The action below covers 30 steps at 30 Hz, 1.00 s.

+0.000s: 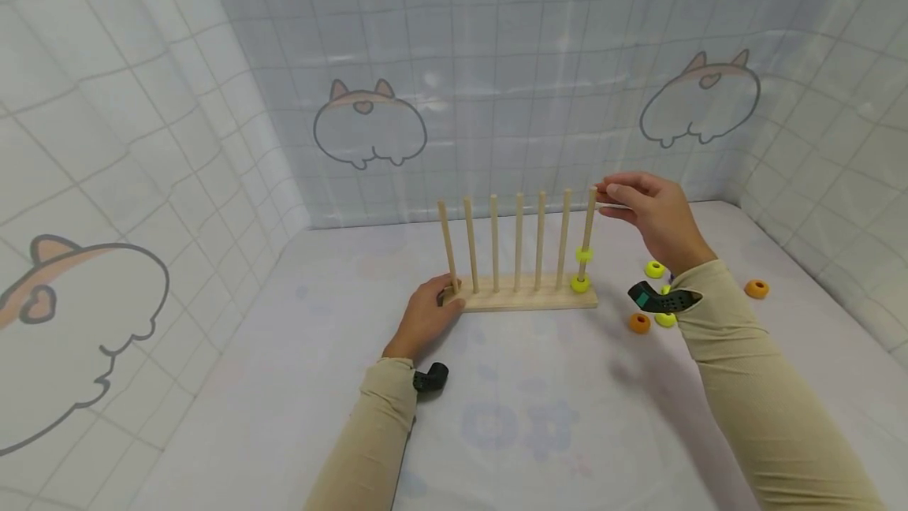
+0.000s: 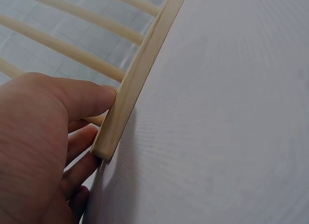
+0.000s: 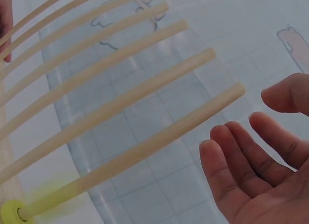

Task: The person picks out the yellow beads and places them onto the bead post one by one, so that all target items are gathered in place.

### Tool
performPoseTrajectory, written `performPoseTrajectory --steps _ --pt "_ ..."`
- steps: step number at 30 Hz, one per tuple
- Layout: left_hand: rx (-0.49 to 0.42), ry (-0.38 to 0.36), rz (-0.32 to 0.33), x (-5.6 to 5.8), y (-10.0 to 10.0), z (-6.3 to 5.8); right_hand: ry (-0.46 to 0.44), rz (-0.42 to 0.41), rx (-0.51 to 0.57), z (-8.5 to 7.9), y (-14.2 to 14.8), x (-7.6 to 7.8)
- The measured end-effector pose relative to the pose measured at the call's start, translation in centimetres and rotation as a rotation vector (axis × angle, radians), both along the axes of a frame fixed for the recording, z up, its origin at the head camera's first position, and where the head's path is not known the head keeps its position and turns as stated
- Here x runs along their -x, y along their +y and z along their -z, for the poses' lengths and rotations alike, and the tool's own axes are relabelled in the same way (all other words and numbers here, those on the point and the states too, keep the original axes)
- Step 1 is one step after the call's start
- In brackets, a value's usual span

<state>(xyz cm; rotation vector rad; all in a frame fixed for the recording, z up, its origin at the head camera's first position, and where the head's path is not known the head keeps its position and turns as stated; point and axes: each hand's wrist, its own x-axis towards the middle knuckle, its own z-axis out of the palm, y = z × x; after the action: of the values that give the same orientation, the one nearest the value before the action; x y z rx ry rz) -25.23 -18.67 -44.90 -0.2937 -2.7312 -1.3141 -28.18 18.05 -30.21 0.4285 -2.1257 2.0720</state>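
Observation:
A wooden peg rack (image 1: 525, 303) with a row of upright pegs stands on the table. My left hand (image 1: 427, 314) grips the left end of its base, thumb on the front edge and fingers behind, as the left wrist view also shows. On the rightmost peg (image 3: 159, 134) one yellow ring (image 1: 580, 284) sits at the bottom. A second yellow ring (image 1: 584, 254) is partway up that peg, a yellow blur in the right wrist view. Beside the peg's top, my right hand (image 1: 656, 215) holds nothing, its fingers and thumb spread apart.
Right of the rack lie loose rings: an orange ring (image 1: 640, 323), yellow rings (image 1: 654, 269) partly hidden by the right wrist, and another orange ring (image 1: 757, 289) farther right. A tile-patterned curtain (image 1: 496, 61) with cartoon animals stands behind and at both sides.

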Motion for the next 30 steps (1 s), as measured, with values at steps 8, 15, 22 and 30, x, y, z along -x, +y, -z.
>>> performPoseTrajectory --steps 8,15,22,30 --pt "0.002 0.008 0.008 0.0 0.0 0.0 -0.003 0.004 0.004 0.8 0.8 -0.8" --pt "0.004 0.01 0.01 -0.1 0.1 -0.2 -0.05 0.022 -0.037 2.5 1.9 -1.9" --pt "0.007 0.006 0.016 0.1 0.0 -0.1 -0.077 0.061 -0.13 4.1 3.3 -2.7" --pt "0.012 0.001 -0.001 0.1 0.0 0.0 -0.122 0.047 -0.087 5.4 4.4 -3.0"
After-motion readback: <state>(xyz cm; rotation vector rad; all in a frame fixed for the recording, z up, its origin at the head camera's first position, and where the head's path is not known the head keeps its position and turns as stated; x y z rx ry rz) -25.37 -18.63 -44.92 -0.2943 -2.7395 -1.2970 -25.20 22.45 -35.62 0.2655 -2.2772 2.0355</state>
